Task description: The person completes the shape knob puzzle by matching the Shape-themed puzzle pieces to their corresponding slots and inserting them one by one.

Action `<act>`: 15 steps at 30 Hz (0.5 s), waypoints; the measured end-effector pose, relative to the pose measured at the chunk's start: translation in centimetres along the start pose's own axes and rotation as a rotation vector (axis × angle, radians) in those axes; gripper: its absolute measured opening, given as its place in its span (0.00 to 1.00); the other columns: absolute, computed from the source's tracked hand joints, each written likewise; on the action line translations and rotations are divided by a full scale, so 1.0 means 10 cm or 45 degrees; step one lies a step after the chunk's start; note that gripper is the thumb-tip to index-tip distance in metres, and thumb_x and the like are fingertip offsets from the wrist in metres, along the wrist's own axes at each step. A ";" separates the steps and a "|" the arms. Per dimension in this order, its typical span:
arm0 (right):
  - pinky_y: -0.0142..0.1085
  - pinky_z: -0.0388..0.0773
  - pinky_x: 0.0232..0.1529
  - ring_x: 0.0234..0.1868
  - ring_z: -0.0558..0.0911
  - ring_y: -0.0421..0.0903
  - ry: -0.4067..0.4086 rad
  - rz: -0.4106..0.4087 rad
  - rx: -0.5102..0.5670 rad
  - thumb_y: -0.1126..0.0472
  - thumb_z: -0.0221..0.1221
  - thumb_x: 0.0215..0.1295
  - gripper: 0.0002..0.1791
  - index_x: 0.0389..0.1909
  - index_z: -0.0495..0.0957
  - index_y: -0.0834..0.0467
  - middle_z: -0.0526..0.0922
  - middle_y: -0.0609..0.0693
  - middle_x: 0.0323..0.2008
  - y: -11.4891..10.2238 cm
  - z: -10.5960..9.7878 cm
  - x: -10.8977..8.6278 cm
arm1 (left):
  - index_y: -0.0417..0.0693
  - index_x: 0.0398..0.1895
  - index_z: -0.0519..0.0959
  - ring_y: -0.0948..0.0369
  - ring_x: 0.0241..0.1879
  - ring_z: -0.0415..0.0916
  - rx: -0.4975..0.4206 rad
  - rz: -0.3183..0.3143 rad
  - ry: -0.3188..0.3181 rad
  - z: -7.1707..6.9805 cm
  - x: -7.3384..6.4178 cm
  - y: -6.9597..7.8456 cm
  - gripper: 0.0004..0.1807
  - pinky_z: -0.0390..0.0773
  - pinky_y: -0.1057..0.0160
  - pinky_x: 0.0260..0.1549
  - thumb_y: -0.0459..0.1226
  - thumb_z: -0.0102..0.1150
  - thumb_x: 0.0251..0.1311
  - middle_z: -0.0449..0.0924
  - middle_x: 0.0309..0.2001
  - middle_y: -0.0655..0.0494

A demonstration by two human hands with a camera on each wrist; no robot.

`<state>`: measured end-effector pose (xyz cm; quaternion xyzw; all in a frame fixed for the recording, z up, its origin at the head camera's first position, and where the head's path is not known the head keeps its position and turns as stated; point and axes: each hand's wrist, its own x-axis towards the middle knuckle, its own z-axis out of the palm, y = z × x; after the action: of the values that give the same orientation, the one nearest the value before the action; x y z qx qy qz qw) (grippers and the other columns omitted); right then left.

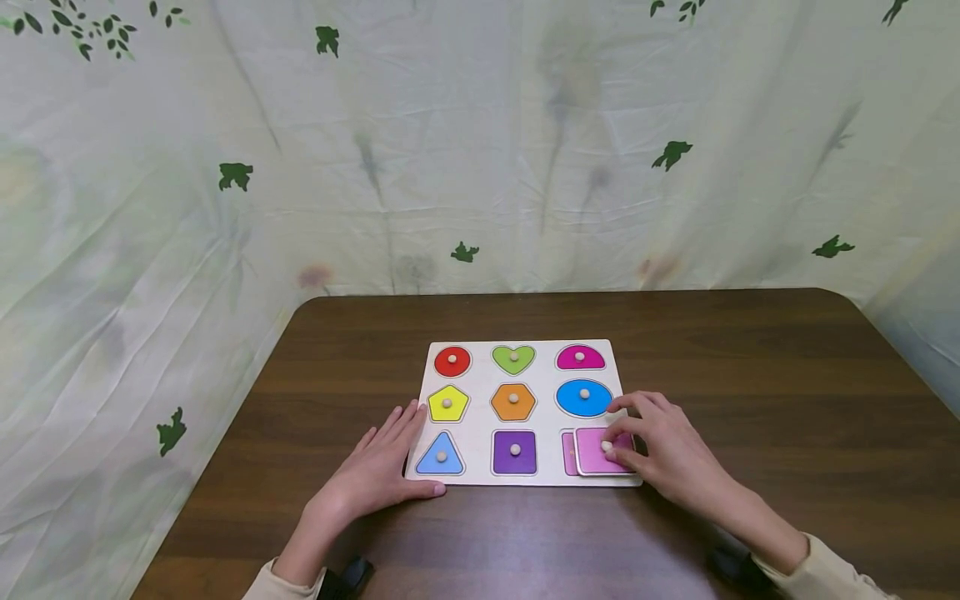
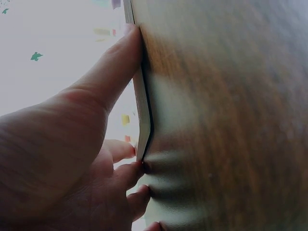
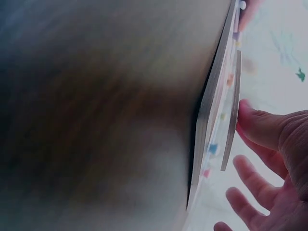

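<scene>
A white shape-puzzle board (image 1: 477, 458) lies on the table. My left hand (image 1: 375, 471) rests against its left side with fingers extended, the thumb along the front edge; in the left wrist view, the thumb and fingertips touch the board's rim (image 2: 143, 106). With thumb and forefinger, my right hand (image 1: 671, 454) pinches the small knob of a pink rectangular puzzle piece (image 1: 588, 460). Seen edge-on in the right wrist view, that piece (image 3: 233, 115) hangs tilted just off the board. It sits right of its pink recess (image 1: 568, 454), covering most of it.
Other knobbed pieces sit in the board: red circle (image 1: 452, 369), green heart (image 1: 513, 367), magenta half-circle (image 1: 580, 364), yellow pentagon (image 1: 447, 412), orange hexagon (image 1: 513, 410), blue oval (image 1: 584, 408), blue triangle (image 1: 440, 467), purple square (image 1: 515, 465). Behind the brown table (image 1: 750, 375) hangs a patterned cloth (image 1: 525, 167).
</scene>
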<state>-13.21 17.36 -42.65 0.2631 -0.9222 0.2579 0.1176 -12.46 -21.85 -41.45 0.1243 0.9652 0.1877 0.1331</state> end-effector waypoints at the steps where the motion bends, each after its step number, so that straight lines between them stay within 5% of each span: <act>1: 0.56 0.68 0.53 0.57 0.71 0.51 -0.009 0.004 -0.003 0.58 0.76 0.49 0.12 0.31 0.84 0.41 0.79 0.46 0.48 -0.01 0.00 0.01 | 0.48 0.79 0.50 0.48 0.76 0.40 0.000 -0.002 0.000 0.00 0.00 0.00 0.63 0.46 0.37 0.68 0.67 0.67 0.45 0.45 0.78 0.50; 15: 0.56 0.69 0.53 0.56 0.71 0.51 -0.102 0.000 -0.020 0.55 0.77 0.48 0.10 0.30 0.85 0.40 0.79 0.45 0.47 -0.04 0.07 0.14 | 0.48 0.79 0.51 0.48 0.76 0.40 -0.006 -0.008 -0.004 0.02 0.02 0.01 0.63 0.46 0.37 0.68 0.67 0.67 0.44 0.46 0.78 0.50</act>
<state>-14.26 16.12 -42.55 0.2721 -0.9282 0.2399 0.0829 -12.55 -21.68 -41.61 0.1213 0.9649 0.1894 0.1355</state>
